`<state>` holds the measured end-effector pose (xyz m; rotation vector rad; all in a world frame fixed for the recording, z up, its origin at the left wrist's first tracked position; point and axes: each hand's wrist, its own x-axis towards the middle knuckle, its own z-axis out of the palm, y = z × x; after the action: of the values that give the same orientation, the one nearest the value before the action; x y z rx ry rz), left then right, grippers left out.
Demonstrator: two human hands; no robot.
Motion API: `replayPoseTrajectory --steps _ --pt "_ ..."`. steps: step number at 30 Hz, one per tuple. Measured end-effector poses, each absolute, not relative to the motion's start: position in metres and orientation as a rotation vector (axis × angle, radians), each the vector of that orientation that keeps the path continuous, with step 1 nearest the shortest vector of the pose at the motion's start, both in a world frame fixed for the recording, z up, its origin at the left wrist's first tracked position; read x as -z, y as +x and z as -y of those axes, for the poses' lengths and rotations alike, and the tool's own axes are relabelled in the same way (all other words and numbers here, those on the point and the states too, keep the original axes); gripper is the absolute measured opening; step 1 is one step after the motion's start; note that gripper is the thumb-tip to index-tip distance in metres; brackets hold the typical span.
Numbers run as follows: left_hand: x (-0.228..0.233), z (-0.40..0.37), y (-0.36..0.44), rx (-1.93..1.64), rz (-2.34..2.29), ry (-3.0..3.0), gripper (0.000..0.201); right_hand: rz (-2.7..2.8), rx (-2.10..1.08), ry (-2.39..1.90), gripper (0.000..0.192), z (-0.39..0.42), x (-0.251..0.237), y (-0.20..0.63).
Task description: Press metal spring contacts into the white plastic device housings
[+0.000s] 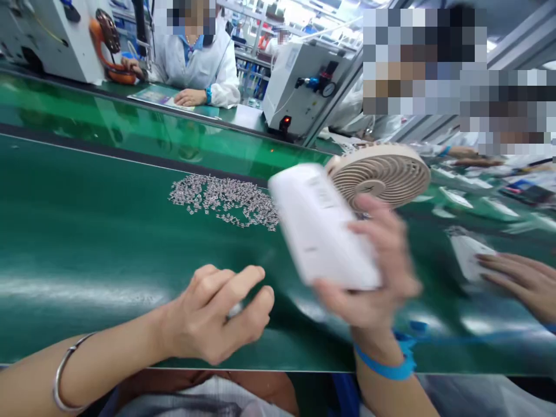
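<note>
your right hand (373,272) held a white plastic casing (324,226) up off the green bench (87,231).

head view: you were at the step of fitting a part into the casing; the smooth, rectangular shell sat blurred in a closed grip. your left hand (217,313) pinched something small and pale, too blurred to name. the next move called for a steady lineup. a pile of tiny, glinting metal clips (223,200) lay beyond, beside a ribbed beige fan (382,174).

A glossy green conveyor belt (87,243) carries a scattered heap of tiny silvery parts (223,200) just beyond the grip (too small to identify). A small beige fan (382,174) stands right behind it.
</note>
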<state>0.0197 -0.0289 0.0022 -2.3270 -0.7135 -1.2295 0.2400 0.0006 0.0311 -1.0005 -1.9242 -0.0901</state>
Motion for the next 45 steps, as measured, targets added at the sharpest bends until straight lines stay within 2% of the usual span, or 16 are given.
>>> replayPoseTrajectory --steps 4,7,11,15,22,25,29,33,36,39,45 --pt "0.001 0.023 0.018 1.048 0.972 -2.365 0.037 2.198 -0.223 -0.676 0.066 -0.001 -0.004 0.206" --pt "0.007 0.018 0.018 0.878 1.155 -2.475 0.045 2.279 -0.419 -0.687 0.072 -0.008 0.007 0.21" --pt "0.012 0.02 0.023 0.67 1.273 -2.57 0.044 1.907 -0.64 -1.035 0.052 -0.044 0.024 0.233" --pt "0.013 0.03 0.028 0.6 1.266 -2.611 0.046 1.348 -0.442 -1.44 0.046 -0.1 0.051 0.251" --pt "0.013 0.033 0.026 0.708 1.152 -2.666 0.044 1.655 -0.229 -1.697 0.042 -0.152 0.055 0.254" --pt "0.011 0.033 0.025 0.738 1.159 -2.591 0.039 1.701 -0.193 -1.727 0.032 -0.161 0.049 0.249" --pt "0.008 0.035 0.028 0.608 1.352 -2.467 0.045 1.715 -0.148 -1.772 0.018 -0.166 0.047 0.246" --pt "0.006 0.036 0.027 0.564 1.381 -2.473 0.043 1.612 -0.057 -1.79 0.015 -0.158 0.045 0.245" --pt "0.005 0.037 0.023 0.705 1.116 -2.791 0.05 1.534 0.003 -1.786 0.009 -0.148 0.041 0.242" --pt "0.004 0.038 0.02 0.651 0.926 -2.962 0.056 1.517 0.018 -1.763 0.009 -0.136 0.036 0.239" --pt "0.003 0.038 0.025 0.376 1.195 -2.612 0.061 1.679 -0.062 -1.429 0.009 -0.088 0.027 0.226"
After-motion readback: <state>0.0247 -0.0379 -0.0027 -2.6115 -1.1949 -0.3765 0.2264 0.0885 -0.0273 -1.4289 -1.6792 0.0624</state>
